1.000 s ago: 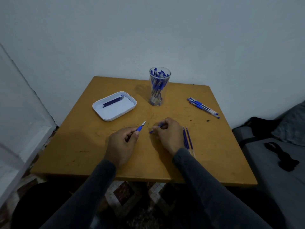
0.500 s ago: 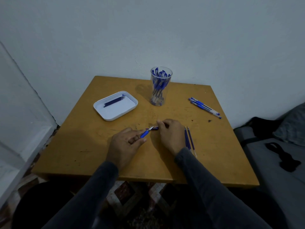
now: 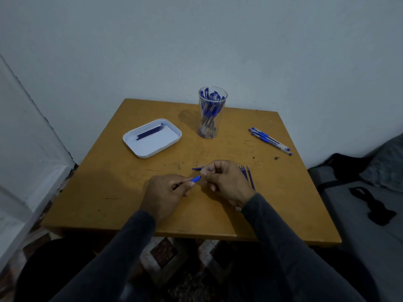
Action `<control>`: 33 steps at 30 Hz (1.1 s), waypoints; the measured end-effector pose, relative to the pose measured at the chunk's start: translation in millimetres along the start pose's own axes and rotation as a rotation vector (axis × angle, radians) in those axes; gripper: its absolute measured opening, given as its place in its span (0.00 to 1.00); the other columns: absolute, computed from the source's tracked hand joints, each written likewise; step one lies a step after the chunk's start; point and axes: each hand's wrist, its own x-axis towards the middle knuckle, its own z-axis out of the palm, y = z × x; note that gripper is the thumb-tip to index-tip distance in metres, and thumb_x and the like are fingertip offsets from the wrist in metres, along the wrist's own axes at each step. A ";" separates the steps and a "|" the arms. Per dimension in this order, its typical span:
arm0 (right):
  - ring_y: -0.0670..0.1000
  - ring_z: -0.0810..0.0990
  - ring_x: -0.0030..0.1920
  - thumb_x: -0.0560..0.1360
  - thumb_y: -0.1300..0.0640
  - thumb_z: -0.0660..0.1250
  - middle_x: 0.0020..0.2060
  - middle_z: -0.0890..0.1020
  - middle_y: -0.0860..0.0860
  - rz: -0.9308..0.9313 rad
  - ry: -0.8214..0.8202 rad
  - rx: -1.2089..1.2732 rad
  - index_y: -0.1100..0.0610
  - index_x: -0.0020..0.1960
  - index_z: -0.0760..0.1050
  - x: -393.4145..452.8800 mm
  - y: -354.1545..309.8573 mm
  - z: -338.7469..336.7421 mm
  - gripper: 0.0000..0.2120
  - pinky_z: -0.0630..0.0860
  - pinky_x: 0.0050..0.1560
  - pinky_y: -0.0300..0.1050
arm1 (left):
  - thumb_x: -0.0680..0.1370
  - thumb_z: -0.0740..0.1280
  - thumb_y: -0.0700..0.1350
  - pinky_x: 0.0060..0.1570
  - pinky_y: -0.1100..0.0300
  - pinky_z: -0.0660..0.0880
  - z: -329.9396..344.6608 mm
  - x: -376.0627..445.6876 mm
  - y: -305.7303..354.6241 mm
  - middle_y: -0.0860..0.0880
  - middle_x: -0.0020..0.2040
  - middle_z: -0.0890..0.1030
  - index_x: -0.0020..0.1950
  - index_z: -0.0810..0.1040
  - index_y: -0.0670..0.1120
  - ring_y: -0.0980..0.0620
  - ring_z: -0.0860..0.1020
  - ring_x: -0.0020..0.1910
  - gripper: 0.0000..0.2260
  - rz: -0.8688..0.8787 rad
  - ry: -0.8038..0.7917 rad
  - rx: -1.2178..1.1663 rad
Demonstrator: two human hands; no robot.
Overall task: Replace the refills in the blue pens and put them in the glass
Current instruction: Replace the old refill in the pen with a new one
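Note:
My left hand (image 3: 165,192) grips a blue pen (image 3: 195,179) near its blue grip, tip pointing right. My right hand (image 3: 226,182) pinches the pen's tip end, and a blue piece (image 3: 197,168), likely the cap, sticks out left of its fingers. Both hands meet above the table's middle. Several loose refills (image 3: 248,174) lie on the table just right of my right hand, partly hidden by it. The clear glass (image 3: 212,115) stands at the back, holding several blue pens.
A white tray (image 3: 152,147) with dark used refills (image 3: 151,132) sits at the back left of the wooden table (image 3: 109,192). A few blue pens (image 3: 270,141) lie at the back right. A wall stands behind; dark fabric lies on a surface at the right.
My hands came together: the left hand moved the pen right, and the right hand's fingers closed on its tip end.

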 end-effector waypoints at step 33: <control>0.45 0.73 0.28 0.80 0.53 0.71 0.42 0.86 0.57 -0.044 0.032 -0.048 0.62 0.50 0.82 4.9 10.2 -2.8 0.11 0.71 0.29 0.40 | 0.77 0.74 0.46 0.40 0.60 0.78 -0.6 1.0 -1.8 0.55 0.37 0.85 0.52 0.87 0.48 0.55 0.82 0.37 0.06 -0.080 0.015 -0.126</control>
